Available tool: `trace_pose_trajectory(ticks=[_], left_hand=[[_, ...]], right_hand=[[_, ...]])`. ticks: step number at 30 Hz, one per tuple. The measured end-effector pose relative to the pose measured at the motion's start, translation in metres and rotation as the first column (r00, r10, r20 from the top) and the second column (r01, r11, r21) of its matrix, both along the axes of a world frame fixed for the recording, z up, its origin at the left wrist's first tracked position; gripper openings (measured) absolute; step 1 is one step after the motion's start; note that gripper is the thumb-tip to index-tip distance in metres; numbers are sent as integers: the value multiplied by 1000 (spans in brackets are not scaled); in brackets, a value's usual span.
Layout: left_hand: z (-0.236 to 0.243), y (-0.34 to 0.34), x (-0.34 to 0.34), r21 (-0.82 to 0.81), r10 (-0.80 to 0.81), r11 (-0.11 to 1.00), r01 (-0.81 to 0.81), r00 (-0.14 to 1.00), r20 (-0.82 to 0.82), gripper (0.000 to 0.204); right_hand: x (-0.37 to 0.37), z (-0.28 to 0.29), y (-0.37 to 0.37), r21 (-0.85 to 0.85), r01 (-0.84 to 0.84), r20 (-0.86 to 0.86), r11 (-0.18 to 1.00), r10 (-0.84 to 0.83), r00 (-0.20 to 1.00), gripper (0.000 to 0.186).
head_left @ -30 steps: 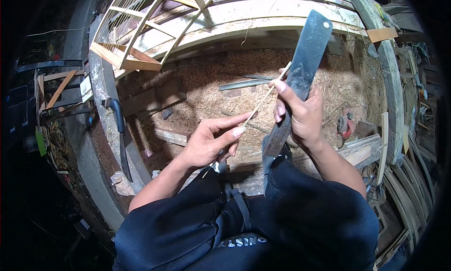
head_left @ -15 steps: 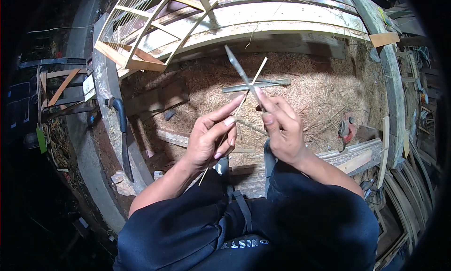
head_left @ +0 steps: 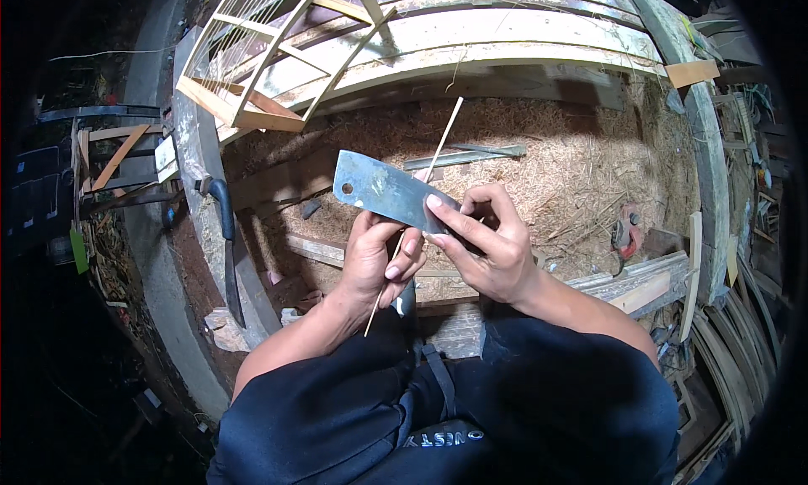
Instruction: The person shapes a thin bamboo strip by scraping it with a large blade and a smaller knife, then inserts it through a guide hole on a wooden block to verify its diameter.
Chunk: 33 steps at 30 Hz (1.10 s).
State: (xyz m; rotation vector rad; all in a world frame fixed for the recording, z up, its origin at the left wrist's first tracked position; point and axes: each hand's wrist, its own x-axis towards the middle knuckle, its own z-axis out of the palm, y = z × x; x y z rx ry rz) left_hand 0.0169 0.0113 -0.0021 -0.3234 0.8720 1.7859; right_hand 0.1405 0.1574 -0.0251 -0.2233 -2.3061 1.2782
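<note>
Head view shows us a thin pale bamboo stick [head_left: 429, 178] held between the two hands above the lap. Its long axis runs steeply, from a lower end near the left wrist up and slightly rightward to a tip over the straw. Our left hand [head_left: 379, 262] is clamped on the stick's lower part, fingers curled round it, thumb side up. Our right hand [head_left: 488, 245] is closed on a broad flat metal blade [head_left: 383, 190] — a cleaver-like knife with a hole near its far corner. The blade lies almost level, pointing leftward, and crosses the stick just above the left hand's fingers. So the stick sits between both hands, the left one lower on it, the right one pressing the blade against it from the right side. We cannot tell which face of the blade meets the stick.

Beyond the hands, the floor [head_left: 539, 157] is covered with straw-coloured shavings — loose, with no container holding them. A grey metal strip [head_left: 463, 157] lies on the shavings just behind the stick's upper part. A wooden slatted frame [head_left: 252, 73] stands at the floor's far left corner. A dark-handled tool [head_left: 225, 224] leans along the left edge. A small red object [head_left: 624, 233] rests near the right edge, beside stacked planks [head_left: 640, 283].
</note>
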Motion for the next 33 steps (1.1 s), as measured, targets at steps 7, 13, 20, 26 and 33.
trace_pose_trajectory(ticks=[7,13,20,26,33], left_hand=[[0,2,-1,-25,-15,1000,16,999,39,50],[-5,1,1,65,11,998,-17,996,93,47],[-4,0,0,7,-85,996,85,996,10,23],[-1,-2,-1,54,-70,997,64,991,117,49],[1,0,-4,44,-181,982,182,983,-27,53]], right_hand=[[1,0,-1,-33,-8,18,999,8,1000,50],[3,1,-3,-53,-98,3,994,99,995,49],[2,-4,3,-45,-36,9,998,36,999,49],[-2,-3,6,-42,27,-5,999,-28,1000,48],[-5,-9,11,-33,41,-2,999,-42,999,45]])
